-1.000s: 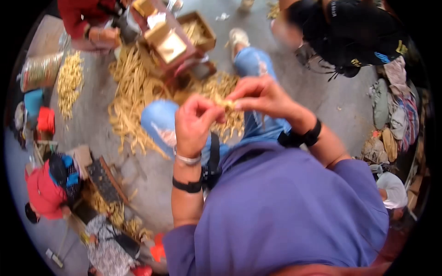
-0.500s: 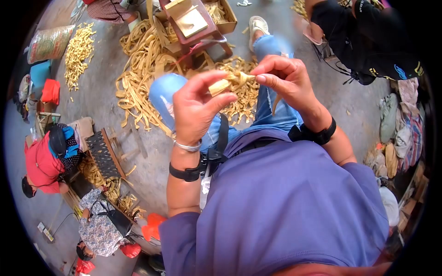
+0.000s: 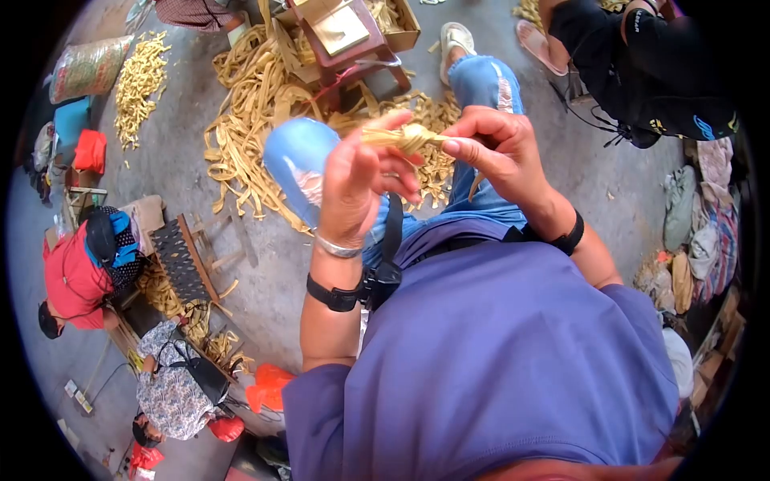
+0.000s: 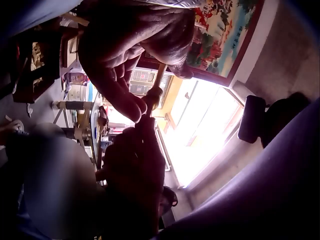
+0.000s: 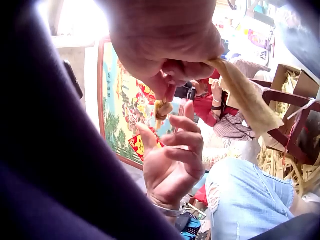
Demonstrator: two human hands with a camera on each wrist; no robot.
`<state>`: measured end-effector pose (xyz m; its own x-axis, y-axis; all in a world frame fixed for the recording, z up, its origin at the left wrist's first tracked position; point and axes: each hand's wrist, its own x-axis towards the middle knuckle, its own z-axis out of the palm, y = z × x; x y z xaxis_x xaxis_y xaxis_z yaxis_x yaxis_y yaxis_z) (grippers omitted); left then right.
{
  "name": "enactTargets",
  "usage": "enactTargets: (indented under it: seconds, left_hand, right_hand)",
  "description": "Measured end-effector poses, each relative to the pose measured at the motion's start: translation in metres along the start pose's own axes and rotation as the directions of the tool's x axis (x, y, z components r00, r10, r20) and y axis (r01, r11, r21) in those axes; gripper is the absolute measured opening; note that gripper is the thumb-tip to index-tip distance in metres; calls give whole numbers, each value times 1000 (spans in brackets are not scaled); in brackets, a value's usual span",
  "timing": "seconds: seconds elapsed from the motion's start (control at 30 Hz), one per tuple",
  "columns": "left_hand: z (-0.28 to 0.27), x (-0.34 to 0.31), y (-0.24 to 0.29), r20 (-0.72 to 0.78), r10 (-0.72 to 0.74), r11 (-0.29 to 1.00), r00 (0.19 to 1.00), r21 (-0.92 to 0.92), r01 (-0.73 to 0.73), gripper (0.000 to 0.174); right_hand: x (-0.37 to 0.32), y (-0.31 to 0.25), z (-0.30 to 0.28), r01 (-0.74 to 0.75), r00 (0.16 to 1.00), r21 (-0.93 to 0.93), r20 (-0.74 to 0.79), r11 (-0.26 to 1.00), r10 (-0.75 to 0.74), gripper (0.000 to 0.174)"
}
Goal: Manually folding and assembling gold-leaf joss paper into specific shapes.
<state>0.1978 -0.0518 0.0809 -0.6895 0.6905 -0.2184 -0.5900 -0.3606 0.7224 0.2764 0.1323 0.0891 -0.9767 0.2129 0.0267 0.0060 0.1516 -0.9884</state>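
A pale-yellow flat strip with a knot (image 3: 415,139) in it is up in front of the body, over the lap. My right hand (image 3: 499,151) pinches its right end between thumb and forefinger; in the right wrist view a long loose tail (image 5: 245,95) hangs out from behind that hand. On the other side my left hand (image 3: 350,186) has its fingers loosely spread beside the strip's wide left end. Seen in the right wrist view, the left palm (image 5: 175,172) faces up below the knot (image 5: 161,111), with thumb and fingers apart.
Long yellow strips (image 3: 241,148) lie heaped on the floor, with short knotted pieces (image 3: 433,160) between the knees. A red-brown stool (image 3: 353,60) stands ahead beside a cardboard box (image 3: 405,36). Another pile of pieces (image 3: 138,92) is farther left. People sit at left and upper right.
The left fingers have loosened from the strip's left end and spread apart. The right hand keeps its pinch, and the knot looks more compact. Earlier, both hands were close together at the strip.
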Motion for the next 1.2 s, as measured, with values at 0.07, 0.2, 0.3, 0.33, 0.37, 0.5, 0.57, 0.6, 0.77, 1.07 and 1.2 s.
enactTargets:
  seconds: [0.07, 0.2, 0.3, 0.33, 0.37, 0.5, 0.57, 0.6, 0.77, 1.07, 1.2]
  left_hand:
    - [0, 3, -8, 202, -96, 981, 975, -144, 127, 48]
    - [4, 2, -1, -33, -211, 977, 977, 12, 212, 27]
    - [-1, -1, 2, -69, -203, 979, 977, -14, 203, 27]
    - [-2, -1, 2, -79, -200, 980, 977, -22, 198, 27]
    - [1, 1, 5, -83, -192, 981, 978, -40, 189, 33]
    - [7, 9, 1, -294, 160, 890, 942, 457, -9, 44]
    - [4, 9, 0, -308, 204, 893, 929, 447, -48, 42]
    - [2, 8, -1, -316, 222, 895, 923, 442, -64, 42]
    - [1, 10, -13, -291, 92, 985, 952, 168, -44, 44]
    - [8, 2, -7, -43, -157, 973, 987, -176, 147, 45]
    - [9, 1, -5, -44, -189, 970, 981, 149, 193, 33]
  right_hand:
    - [0, -1, 5, 73, 997, -65, 13, 995, -73, 14]
    - [-4, -2, 5, 141, 990, -197, 29, 970, -138, 15]
    - [-10, 6, -1, 35, 998, -141, 57, 989, -27, 15]
    - [-12, 7, -1, -23, 997, -125, 71, 992, 32, 15]
    - [-12, 8, 0, -28, 997, -108, 67, 994, 35, 16]
    - [-13, 4, 4, -64, 994, -45, 85, 997, 68, 17]
    - [-15, 2, 6, -84, 990, 12, 111, 996, 82, 17]
    - [-19, 2, 7, -140, 984, 66, 119, 988, 132, 17]
    - [-18, 3, 8, -303, 952, 253, 111, 919, 284, 18]
    - [-12, 16, 13, -111, 993, -47, 38, 993, 113, 16]
    - [9, 17, 12, 78, 987, -10, -141, 997, -79, 23]
